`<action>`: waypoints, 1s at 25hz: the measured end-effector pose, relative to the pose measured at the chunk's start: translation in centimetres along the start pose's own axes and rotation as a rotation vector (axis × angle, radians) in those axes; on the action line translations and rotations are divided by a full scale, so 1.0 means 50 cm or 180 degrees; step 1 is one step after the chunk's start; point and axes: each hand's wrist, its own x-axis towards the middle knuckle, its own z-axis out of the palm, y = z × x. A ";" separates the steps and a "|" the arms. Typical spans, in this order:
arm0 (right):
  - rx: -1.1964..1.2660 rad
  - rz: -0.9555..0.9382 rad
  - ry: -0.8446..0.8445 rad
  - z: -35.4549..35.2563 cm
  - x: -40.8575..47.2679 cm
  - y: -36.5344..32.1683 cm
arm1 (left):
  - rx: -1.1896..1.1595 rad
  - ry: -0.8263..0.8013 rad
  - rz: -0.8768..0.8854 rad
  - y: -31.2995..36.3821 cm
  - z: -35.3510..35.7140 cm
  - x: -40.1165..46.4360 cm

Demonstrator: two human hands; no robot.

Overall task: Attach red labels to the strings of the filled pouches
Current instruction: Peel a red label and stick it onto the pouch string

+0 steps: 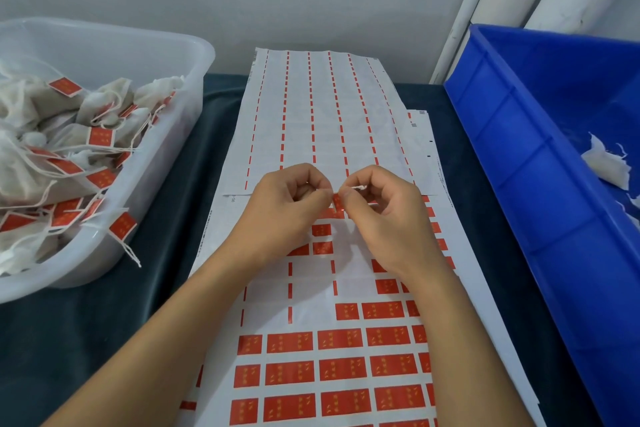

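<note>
My left hand (289,199) and my right hand (379,208) meet over the label sheet (329,357). Between their fingertips they pinch a small red label (336,201). A short white string end (358,187) sticks out above my right thumb; the pouch it belongs to is hidden. The sheet below my hands holds several rows of red labels, with peeled gaps in its middle. A clear tub (145,184) on the left holds many white filled pouches (52,135) with red labels on their strings.
An emptied label sheet (322,114) with only red dashes lies farther back. A blue bin (519,184) on the right holds a few white pouches (606,163). Dark cloth (86,340) covers the table. A grey wall stands behind.
</note>
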 end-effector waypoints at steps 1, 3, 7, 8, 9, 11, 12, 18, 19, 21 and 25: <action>0.0021 0.0010 -0.0001 0.000 0.000 0.000 | -0.0067 -0.0034 -0.0016 0.002 -0.001 0.000; 0.0040 0.0026 -0.0024 -0.001 0.000 0.001 | -0.0120 -0.0070 -0.0015 0.004 -0.002 -0.002; 0.0103 0.0056 -0.0076 -0.002 0.000 0.000 | -0.0112 -0.0015 -0.0002 0.002 -0.002 -0.002; 0.0110 0.0062 -0.0083 -0.002 0.000 0.000 | -0.0132 -0.0011 -0.0011 0.001 -0.002 -0.001; 0.0115 0.0062 -0.0086 -0.002 -0.001 0.000 | -0.0141 -0.0006 -0.0018 0.001 -0.002 -0.001; 0.0100 0.0045 -0.0084 -0.001 -0.001 0.000 | -0.0130 0.0002 -0.0005 0.001 -0.003 -0.001; 0.0071 0.0024 -0.0079 -0.001 -0.001 -0.001 | -0.0121 -0.0003 0.0010 0.001 -0.002 -0.001; 0.0027 -0.0019 -0.0087 0.000 -0.002 0.001 | -0.0088 -0.0018 0.0071 -0.002 -0.002 0.001; 0.0052 0.0002 -0.0092 0.001 -0.002 0.002 | -0.0088 -0.0023 0.0090 -0.003 -0.002 0.001; 0.0065 0.0030 -0.0095 0.001 -0.003 0.002 | -0.0093 -0.0034 0.0138 -0.004 -0.003 0.001; 0.0003 0.0032 -0.0200 0.000 -0.002 0.002 | -0.0095 -0.0170 0.0263 -0.005 -0.005 -0.003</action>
